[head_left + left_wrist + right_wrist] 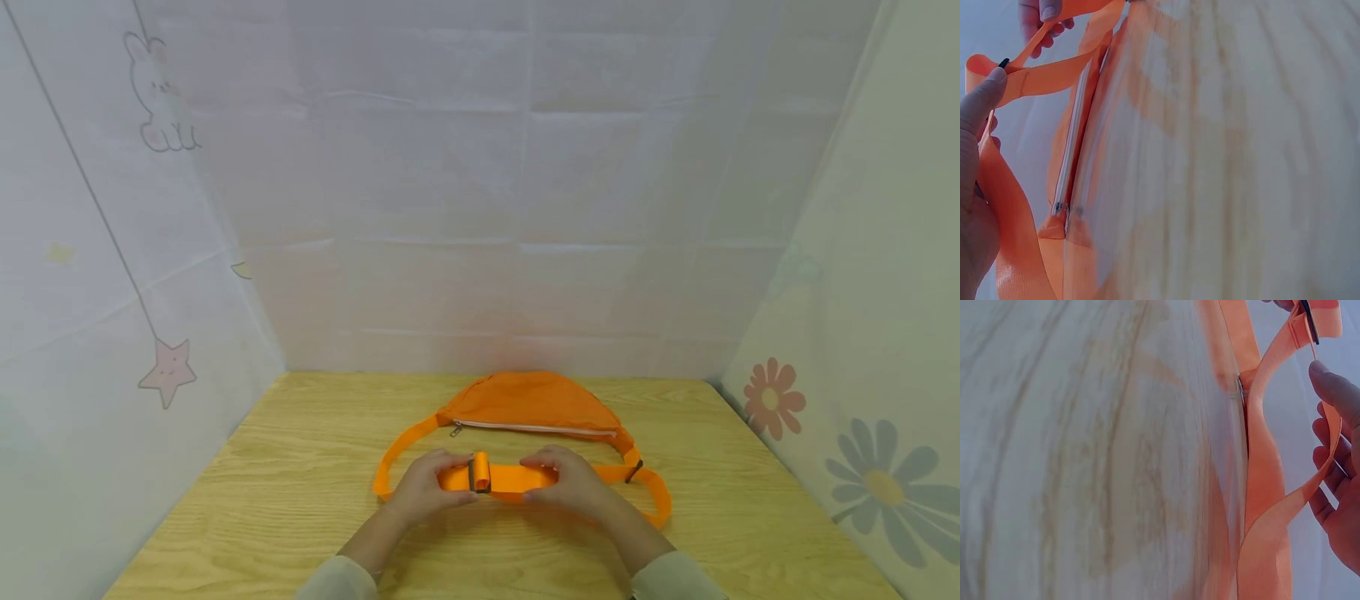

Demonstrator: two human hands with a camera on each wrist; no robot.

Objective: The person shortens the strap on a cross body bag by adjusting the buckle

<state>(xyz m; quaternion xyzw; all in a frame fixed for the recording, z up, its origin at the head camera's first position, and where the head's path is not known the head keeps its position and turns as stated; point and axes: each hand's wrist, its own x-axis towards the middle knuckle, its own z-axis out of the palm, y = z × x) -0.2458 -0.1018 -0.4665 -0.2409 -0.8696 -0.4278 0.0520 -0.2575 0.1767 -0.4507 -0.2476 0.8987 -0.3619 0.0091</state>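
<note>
An orange waist bag lies at the back of the table, its zipper facing me. Its orange webbing strap loops toward me, and both hands hold a section of it above the tabletop. My left hand pinches the strap at a dark slider buckle, where the webbing forms a small loop. In the left wrist view the thumb presses close to the buckle. To the right, my right hand pinches the strap between thumb and fingers; the webbing runs through this hand in the right wrist view.
A second dark fitting sits on the strap's right side, near a curved length of webbing. The wooden table meets a white cloth backdrop behind, with printed cloth walls on both sides.
</note>
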